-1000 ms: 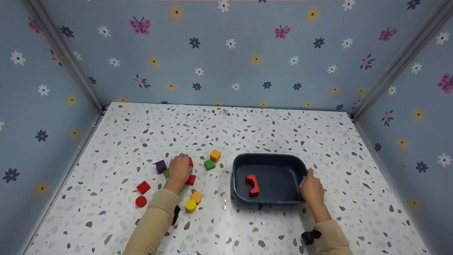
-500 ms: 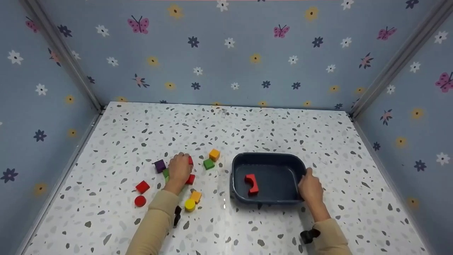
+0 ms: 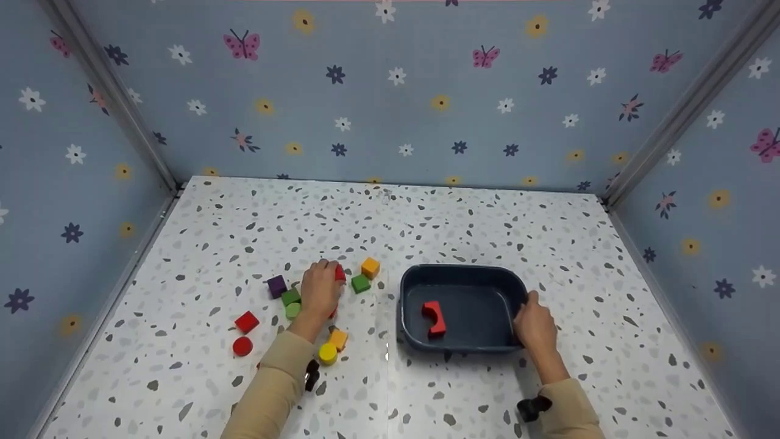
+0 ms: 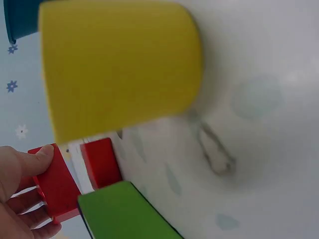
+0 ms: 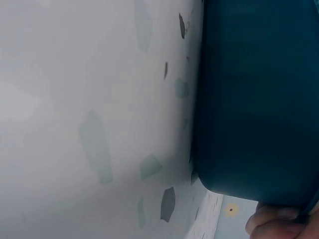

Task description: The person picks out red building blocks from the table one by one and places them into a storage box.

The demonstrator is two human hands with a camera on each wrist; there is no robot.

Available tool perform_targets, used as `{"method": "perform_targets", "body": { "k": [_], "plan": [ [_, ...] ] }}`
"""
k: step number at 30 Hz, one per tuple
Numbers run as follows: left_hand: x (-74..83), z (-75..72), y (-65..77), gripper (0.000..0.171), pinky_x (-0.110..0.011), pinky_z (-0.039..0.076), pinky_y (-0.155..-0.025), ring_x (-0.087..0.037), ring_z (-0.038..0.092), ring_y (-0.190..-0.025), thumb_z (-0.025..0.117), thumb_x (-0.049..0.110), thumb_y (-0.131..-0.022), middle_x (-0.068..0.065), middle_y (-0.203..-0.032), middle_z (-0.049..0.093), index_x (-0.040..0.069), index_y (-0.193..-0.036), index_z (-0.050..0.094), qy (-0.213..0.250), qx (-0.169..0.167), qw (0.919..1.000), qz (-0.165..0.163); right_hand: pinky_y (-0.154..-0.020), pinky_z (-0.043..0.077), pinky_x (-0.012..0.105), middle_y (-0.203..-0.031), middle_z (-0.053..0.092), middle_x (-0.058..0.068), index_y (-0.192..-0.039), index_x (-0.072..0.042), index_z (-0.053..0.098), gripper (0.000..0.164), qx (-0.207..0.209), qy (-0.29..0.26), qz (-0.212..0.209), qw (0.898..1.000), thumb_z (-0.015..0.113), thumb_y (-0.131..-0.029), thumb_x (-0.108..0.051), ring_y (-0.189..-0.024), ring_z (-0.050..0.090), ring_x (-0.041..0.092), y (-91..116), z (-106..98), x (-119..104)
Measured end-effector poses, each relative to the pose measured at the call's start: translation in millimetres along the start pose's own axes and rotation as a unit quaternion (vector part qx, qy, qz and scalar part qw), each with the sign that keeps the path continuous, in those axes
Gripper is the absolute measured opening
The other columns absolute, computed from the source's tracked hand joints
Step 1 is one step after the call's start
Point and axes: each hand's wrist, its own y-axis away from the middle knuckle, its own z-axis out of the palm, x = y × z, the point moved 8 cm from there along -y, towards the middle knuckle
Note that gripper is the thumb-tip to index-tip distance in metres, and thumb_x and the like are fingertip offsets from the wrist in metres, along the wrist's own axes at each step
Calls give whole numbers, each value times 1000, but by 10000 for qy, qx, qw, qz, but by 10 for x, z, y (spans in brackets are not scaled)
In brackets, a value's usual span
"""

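Note:
My left hand (image 3: 320, 289) pinches a red block (image 3: 340, 274) between thumb and fingers, among the loose blocks on the left. In the left wrist view the thumb lies across the face of this red block (image 4: 56, 186). Another red block (image 4: 101, 162) sits near it on the table, partly covered by the hand in the head view. My right hand (image 3: 537, 323) grips the right rim of a dark blue rectangular tub (image 3: 463, 350). Inside the tub lies a red arch block (image 3: 436, 319). In the right wrist view the fingers (image 5: 276, 226) curl at the tub's edge.
Left of the left hand are a purple block (image 3: 277, 286), a green block (image 3: 291, 297), a light green round block (image 3: 293, 311) and red pieces (image 3: 247, 321). A yellow cylinder (image 3: 328, 353) lies nearer; an orange cube (image 3: 370, 267) lies farther back. Patterned walls surround the speckled table (image 3: 390, 219).
The left hand has moved a little to the right with the red block, uncovering the green pieces. The right hand and the tub stay in place.

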Motion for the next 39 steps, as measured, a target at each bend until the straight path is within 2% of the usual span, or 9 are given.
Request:
{"method": "perform_targets", "body": {
  "k": [6, 14, 19, 25, 33, 39],
  "plan": [
    [160, -47, 42, 33, -40, 40, -84, -30, 52, -91, 68, 10, -77, -16, -99, 56, -2, -106, 59, 103, 152, 9996, 213, -54, 43, 48, -86, 57, 30, -111, 4, 40, 24, -69, 13, 93, 9999, 39, -90, -9, -73, 58, 41, 0, 15, 9],
    [377, -138, 115, 29, -40, 41, -84, -29, 52, -89, 68, 6, -76, -14, -100, 56, -1, -103, 60, 484, 452, 9969, 427, -56, 43, 49, -88, 56, 30, -112, 4, 40, 25, -142, 24, 159, 9998, 38, -90, -8, -75, 57, 42, -14, 13, 3],
    [482, -188, 155, 28, -39, 41, -83, -27, 52, -87, 67, 5, -76, -13, -97, 56, -1, -102, 60, 726, 632, 9940, 514, -53, 43, 50, -83, 56, 32, -109, 6, 40, 24, 49, 25, 6, 10000, 40, -88, -7, -71, 57, 44, 1, -9, -14],
    [616, -244, 214, 30, -38, 42, -80, -28, 53, -85, 70, 6, -73, -12, -92, 58, -2, -101, 60, 896, 937, 9885, 779, -48, 42, 51, -75, 55, 32, -105, 6, 40, 22, 262, 3, -200, 9995, 42, -87, -5, -65, 56, 45, 20, -32, -30],
    [847, -295, 249, 33, -40, 42, -82, -28, 54, -88, 71, 4, -70, -12, -95, 58, 0, -101, 61, 1160, 972, 9846, 875, -52, 43, 49, -84, 56, 31, -110, 5, 40, 24, 5, 50, 57, 10000, 40, -89, -8, -71, 57, 43, 3, -7, 9],
    [1029, -308, 255, 32, -42, 42, -81, -27, 54, -88, 71, 5, -70, -11, -94, 58, 1, -100, 61, 1240, 988, 9813, 1089, -51, 43, 49, -81, 56, 31, -108, 4, 40, 24, 59, 14, 16, 10000, 41, -89, -9, -69, 57, 44, -4, -19, -3]
  ]
}}
